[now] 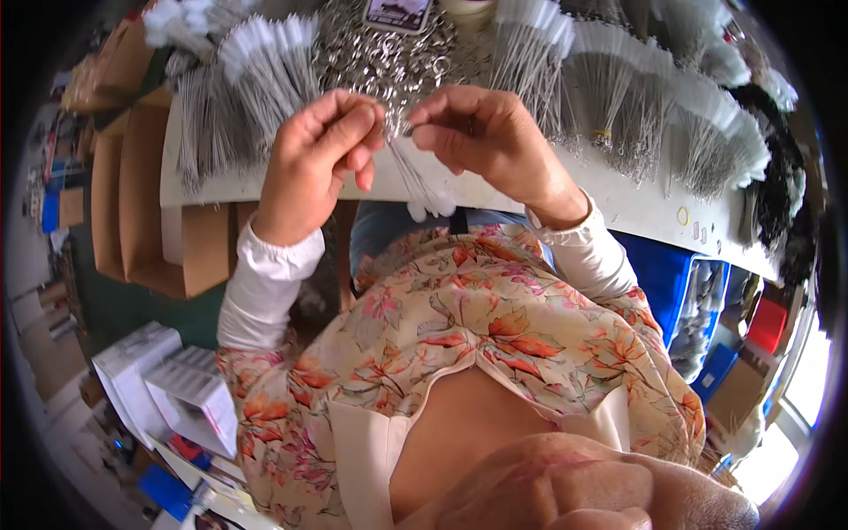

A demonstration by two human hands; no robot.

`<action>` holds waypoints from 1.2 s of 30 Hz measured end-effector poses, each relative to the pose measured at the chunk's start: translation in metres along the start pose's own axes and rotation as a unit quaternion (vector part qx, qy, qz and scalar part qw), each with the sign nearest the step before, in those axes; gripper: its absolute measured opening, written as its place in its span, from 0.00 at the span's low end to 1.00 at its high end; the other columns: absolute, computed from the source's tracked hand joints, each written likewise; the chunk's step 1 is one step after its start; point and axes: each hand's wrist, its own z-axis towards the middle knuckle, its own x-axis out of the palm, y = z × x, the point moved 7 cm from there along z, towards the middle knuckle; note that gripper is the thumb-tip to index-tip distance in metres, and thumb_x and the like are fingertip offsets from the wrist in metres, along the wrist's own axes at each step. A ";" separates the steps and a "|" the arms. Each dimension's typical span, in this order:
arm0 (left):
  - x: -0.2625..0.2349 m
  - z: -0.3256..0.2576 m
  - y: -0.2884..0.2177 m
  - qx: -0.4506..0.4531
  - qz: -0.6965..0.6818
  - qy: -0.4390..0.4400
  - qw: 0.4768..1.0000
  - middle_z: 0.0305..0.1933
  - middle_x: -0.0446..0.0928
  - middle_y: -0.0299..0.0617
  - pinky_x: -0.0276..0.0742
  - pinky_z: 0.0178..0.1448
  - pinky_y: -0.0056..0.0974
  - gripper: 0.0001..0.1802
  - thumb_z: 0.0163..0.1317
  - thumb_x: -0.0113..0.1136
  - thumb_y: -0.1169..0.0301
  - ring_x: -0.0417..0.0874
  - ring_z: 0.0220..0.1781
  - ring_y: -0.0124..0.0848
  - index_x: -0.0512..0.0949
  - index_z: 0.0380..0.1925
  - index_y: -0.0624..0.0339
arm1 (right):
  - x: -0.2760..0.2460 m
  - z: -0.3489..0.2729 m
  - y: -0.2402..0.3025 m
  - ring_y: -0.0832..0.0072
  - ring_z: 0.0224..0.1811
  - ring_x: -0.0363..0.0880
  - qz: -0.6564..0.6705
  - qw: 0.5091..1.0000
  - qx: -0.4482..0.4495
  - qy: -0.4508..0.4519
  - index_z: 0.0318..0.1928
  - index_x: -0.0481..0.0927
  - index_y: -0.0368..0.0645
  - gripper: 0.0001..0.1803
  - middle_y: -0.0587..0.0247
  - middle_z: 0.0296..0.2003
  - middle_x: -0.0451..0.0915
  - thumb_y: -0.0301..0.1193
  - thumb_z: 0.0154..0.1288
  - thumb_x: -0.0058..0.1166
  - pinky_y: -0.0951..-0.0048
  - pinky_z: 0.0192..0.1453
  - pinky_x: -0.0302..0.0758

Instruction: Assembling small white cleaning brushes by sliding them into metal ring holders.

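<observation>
My left hand (322,150) is closed in a pinch at the edge of the table. From its fingertips hangs a small bunch of thin wire brushes (408,174), their white tips pointing down toward my lap. My right hand (486,132) faces it a short way off, thumb and fingers drawn together near the bunch's upper end. Whatever sits between the right fingertips is too small to make out. Just beyond both hands lies a heap of shiny metal clasps or rings (367,57).
Bundles of white-tipped wire brushes lie left (265,66) and right (609,79) on the white table (477,190). A dark card or box (397,12) rests on the metal heap. Cardboard boxes (146,194) stand at the left, a blue bin (649,265) below the table's right side.
</observation>
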 end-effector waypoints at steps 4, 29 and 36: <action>0.003 -0.010 -0.024 0.034 0.225 0.052 0.972 0.27 0.74 0.36 0.69 0.24 0.23 0.11 0.66 0.48 0.72 0.70 0.24 0.16 0.74 0.45 0.63 | 0.006 0.004 -0.001 0.88 0.22 0.67 0.005 1.000 0.007 -0.004 0.38 0.78 0.36 0.08 0.72 0.22 0.74 0.28 0.60 0.58 0.84 0.25 0.64; -0.132 -0.121 0.038 0.028 0.458 -0.135 0.878 0.31 0.79 0.42 0.75 0.40 0.38 0.08 0.61 0.51 0.69 0.81 0.33 0.34 0.76 0.31 0.60 | 0.075 0.017 -0.109 0.80 0.38 0.76 -0.078 0.985 0.107 0.112 0.41 0.78 0.33 0.09 0.62 0.33 0.80 0.23 0.61 0.55 0.82 0.45 0.71; -0.219 -0.146 0.242 -0.228 0.691 -0.142 0.671 0.32 0.80 0.43 0.73 0.43 0.47 0.09 0.52 0.52 0.69 0.81 0.39 0.40 0.79 0.33 0.51 | 0.065 0.011 -0.134 0.81 0.35 0.74 -0.084 0.971 0.198 0.106 0.41 0.77 0.33 0.08 0.65 0.31 0.78 0.24 0.62 0.54 0.81 0.43 0.70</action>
